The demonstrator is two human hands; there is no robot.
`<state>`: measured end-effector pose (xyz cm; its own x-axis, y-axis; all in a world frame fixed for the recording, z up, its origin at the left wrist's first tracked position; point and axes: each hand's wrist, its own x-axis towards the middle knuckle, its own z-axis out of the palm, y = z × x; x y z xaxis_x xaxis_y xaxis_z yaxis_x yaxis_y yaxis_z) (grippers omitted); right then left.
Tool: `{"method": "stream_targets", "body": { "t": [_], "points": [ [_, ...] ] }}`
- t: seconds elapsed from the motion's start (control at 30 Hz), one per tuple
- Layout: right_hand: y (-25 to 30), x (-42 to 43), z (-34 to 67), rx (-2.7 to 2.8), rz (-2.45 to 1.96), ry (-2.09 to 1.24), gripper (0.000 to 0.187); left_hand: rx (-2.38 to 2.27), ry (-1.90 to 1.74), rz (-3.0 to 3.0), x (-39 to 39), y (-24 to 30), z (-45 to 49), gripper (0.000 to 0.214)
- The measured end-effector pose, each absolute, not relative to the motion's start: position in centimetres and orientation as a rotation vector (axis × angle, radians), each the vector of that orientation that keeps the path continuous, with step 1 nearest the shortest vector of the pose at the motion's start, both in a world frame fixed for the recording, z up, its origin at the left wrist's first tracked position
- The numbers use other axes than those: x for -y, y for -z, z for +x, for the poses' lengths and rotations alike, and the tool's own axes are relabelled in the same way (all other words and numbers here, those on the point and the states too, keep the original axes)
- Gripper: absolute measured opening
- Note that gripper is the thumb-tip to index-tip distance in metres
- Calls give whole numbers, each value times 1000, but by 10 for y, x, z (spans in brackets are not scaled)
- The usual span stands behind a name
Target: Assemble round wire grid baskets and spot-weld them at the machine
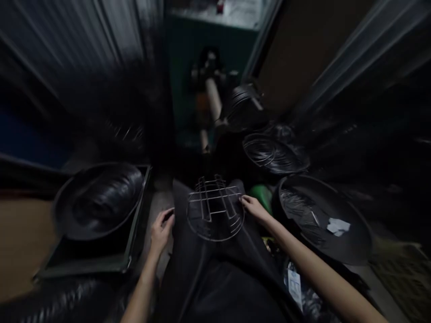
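A round wire rack, made of thin metal rods with a ring and bent cross bars, is over my lap between my knees. My right hand pinches its right edge with fingertips and thumb. To the left of the rack, apart from it, my left hand hovers by my left thigh, fingers slightly curled and thumb apart, with nothing visible in it. On my right, a wide dark basin contains many thin wire-like pieces and a crumpled white scrap.
Another dark basin with shiny blurred contents rests on a metal-framed stand at left. Ahead stands a machine with a pale bar. Dark wire pieces fill a round tray behind a green object. A yellowish crate sits at lower right.
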<state>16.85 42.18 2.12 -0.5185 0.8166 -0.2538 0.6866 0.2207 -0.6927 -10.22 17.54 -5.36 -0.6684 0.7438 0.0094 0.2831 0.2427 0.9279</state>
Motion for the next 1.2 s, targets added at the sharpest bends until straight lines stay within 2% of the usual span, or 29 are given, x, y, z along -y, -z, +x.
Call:
{"method": "stream_targets", "body": {
  "t": [0.13,0.2,0.33,0.47,0.77,0.87,1.0,1.1,1.2],
  "points": [
    [-75,-505,154,2319,-1326,-866,14,-1902,-1478,1082,-252,5,-74,46],
    [-114,-556,129,2293,-1198,-640,18,-1966,-1430,1090,-266,-3,-62,42],
    [-200,-656,69,2233,-1042,39,26,-2084,-1443,1002,-261,0,-44,33],
    [-241,-708,31,2486,-1116,244,35,-2077,-1511,1023,-243,10,-34,36],
    [-241,-679,55,2780,-1026,435,28,-1997,-1483,1287,-235,17,-48,33],
    [-246,-667,57,2820,-1002,512,28,-2155,-1442,1386,-236,13,-43,31],
    [-255,-645,64,2881,-930,597,28,-2375,-1452,1359,-225,8,-42,40],
    [-262,-613,93,2966,-734,774,25,-2388,-1509,1258,-218,-9,-50,39],
    [-269,-564,135,2930,-456,955,28,-2326,-1596,1214,-222,-51,-57,39]
  ]
}}
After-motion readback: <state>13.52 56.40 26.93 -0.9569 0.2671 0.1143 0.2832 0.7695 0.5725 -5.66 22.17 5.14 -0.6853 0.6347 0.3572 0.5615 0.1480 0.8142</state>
